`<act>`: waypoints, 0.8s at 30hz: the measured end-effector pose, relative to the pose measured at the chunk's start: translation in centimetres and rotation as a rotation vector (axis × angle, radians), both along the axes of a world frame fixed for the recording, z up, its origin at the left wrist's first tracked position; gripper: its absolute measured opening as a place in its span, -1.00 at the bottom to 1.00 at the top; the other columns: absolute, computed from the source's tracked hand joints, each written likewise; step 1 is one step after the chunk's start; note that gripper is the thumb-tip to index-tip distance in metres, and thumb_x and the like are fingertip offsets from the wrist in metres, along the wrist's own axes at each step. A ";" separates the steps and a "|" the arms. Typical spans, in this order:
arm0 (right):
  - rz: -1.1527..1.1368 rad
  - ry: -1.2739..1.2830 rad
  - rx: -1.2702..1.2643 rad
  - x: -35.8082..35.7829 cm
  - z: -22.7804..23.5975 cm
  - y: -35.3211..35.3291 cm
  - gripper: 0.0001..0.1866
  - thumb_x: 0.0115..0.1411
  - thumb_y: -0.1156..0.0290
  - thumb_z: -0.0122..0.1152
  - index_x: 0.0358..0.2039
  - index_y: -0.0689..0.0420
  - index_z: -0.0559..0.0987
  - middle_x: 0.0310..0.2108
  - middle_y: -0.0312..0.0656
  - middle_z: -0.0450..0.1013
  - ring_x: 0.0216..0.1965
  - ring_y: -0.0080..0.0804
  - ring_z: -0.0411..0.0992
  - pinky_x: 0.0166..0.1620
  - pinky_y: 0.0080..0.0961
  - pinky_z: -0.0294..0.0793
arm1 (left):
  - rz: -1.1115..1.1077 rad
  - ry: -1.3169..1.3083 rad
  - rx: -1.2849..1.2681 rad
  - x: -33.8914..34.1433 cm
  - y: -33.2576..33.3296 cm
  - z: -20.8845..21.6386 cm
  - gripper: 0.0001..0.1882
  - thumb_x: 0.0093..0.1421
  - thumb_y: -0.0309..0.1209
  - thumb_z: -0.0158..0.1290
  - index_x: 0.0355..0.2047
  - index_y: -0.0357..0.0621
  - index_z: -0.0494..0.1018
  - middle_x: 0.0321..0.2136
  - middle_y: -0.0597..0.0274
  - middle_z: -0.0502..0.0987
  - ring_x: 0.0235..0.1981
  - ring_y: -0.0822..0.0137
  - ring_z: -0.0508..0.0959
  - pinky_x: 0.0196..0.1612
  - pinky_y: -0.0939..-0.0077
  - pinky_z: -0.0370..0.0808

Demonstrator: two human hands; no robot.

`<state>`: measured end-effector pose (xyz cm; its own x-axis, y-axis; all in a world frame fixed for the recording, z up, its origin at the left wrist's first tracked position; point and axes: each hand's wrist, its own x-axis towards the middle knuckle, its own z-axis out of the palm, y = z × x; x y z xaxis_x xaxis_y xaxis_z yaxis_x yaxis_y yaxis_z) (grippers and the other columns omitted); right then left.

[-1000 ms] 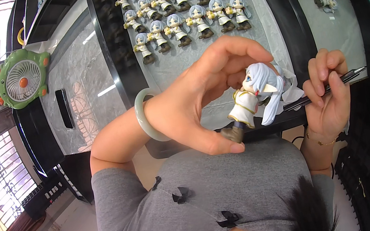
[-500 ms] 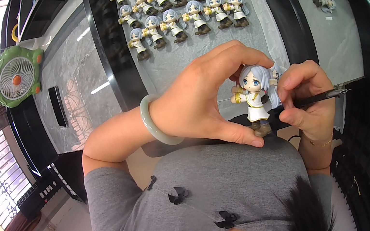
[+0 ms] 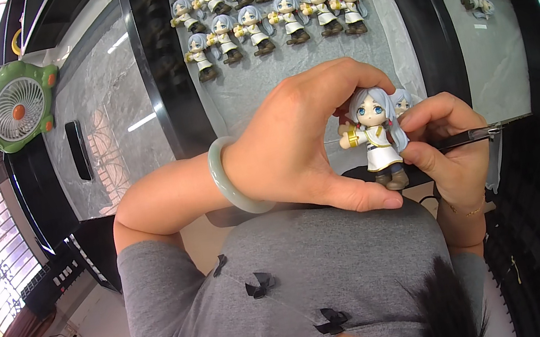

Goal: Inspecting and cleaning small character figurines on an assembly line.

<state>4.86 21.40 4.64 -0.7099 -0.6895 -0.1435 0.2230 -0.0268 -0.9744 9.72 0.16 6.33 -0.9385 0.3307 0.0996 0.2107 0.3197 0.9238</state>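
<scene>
At nine o'clock a green fan (image 3: 14, 105) sits well apart. The left hand (image 3: 295, 146) pinches the figurine (image 3: 376, 138) upright at centre, thumb under its feet, fingers over its head. At three o'clock the right hand (image 3: 448, 146) grips a thin brush (image 3: 471, 134); bracing both hands together should steady the stroke.

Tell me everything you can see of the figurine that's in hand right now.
The figurine is a small doll of glossy plastic by its look, with long silver hair, blue eyes, a white and gold robe and brown boots. It stands upright, facing the camera, above the table edge. The left hand pinches it, fingers over the head and thumb under the boots. The right hand, holding a thin dark tool, touches its side.
</scene>
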 end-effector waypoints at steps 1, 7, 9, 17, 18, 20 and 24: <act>0.002 0.000 0.000 0.1 -0.2 -0.2 -0.64 -0.11 0.61 0.32 -0.28 0.26 0.39 -0.43 -0.25 0.40 -0.49 -0.71 0.30 -0.46 -0.82 0.27 | -0.021 -0.009 -0.008 0.0 -0.1 0.1 -0.11 -0.35 -0.09 0.38 -0.08 -0.37 0.27 -0.19 0.02 0.40 -0.23 0.22 0.47 -0.20 0.45 0.41; -0.356 0.073 -0.268 -0.2 2.8 0.8 -0.46 -0.01 -0.05 0.11 -0.29 0.12 0.19 -0.51 -0.08 0.27 -0.60 -0.55 0.12 -0.62 -0.67 0.16 | -0.077 0.216 0.097 -0.2 -0.7 -0.5 -0.07 -0.27 -0.11 0.27 -0.01 -0.44 0.11 -0.13 -0.10 0.29 -0.16 0.19 0.37 -0.18 0.43 0.34; -0.196 0.445 -0.112 -0.8 3.3 2.2 -0.58 0.04 0.10 0.14 -0.28 0.16 0.30 -0.56 -0.12 0.29 -0.63 -0.49 0.17 -0.63 -0.65 0.15 | -0.050 0.181 0.104 0.2 -0.8 -0.3 -0.06 -0.30 -0.07 0.28 -0.04 -0.45 0.12 -0.16 -0.04 0.27 -0.18 0.24 0.35 -0.18 0.46 0.33; 0.168 1.303 0.577 -0.6 6.6 -0.2 -0.72 0.00 0.31 0.14 -0.25 0.10 0.56 -0.48 -0.30 0.37 -0.51 -0.43 0.29 -0.39 -0.48 0.20 | -0.074 0.154 0.099 0.2 -1.3 0.3 -0.02 -0.42 0.00 0.31 -0.12 -0.44 0.13 -0.24 0.11 0.23 -0.27 0.36 0.31 -0.23 0.57 0.26; 0.163 1.379 0.615 -0.5 6.7 -0.3 -0.72 0.00 0.31 0.14 -0.25 0.10 0.57 -0.47 -0.30 0.37 -0.49 -0.44 0.30 -0.35 -0.49 0.18 | -0.068 0.189 0.119 0.1 -1.2 0.1 -0.02 -0.43 0.00 0.32 -0.13 -0.42 0.13 -0.25 0.11 0.23 -0.29 0.37 0.30 -0.25 0.58 0.26; 0.149 1.452 0.659 -0.4 6.8 -0.3 -0.71 0.00 0.31 0.14 -0.24 0.09 0.57 -0.46 -0.31 0.38 -0.47 -0.46 0.31 -0.31 -0.49 0.17 | -0.072 0.223 0.138 0.0 -0.9 0.0 -0.02 -0.43 0.00 0.32 -0.14 -0.41 0.12 -0.27 0.12 0.23 -0.32 0.39 0.30 -0.28 0.59 0.25; 0.065 1.513 0.644 -0.2 5.8 -0.9 -0.71 -0.02 0.31 0.15 -0.25 0.09 0.58 -0.45 -0.33 0.38 -0.44 -0.48 0.32 -0.28 -0.50 0.14 | -0.036 0.233 0.127 0.3 -0.9 -0.2 -0.03 -0.43 0.02 0.32 -0.16 -0.39 0.11 -0.31 0.13 0.23 -0.39 0.43 0.29 -0.36 0.60 0.23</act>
<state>4.62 20.52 10.42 -0.4371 -0.8271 0.3534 -0.8989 0.4149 -0.1409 10.06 -0.73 6.18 -0.8734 0.3344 0.3542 0.4313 0.1932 0.8813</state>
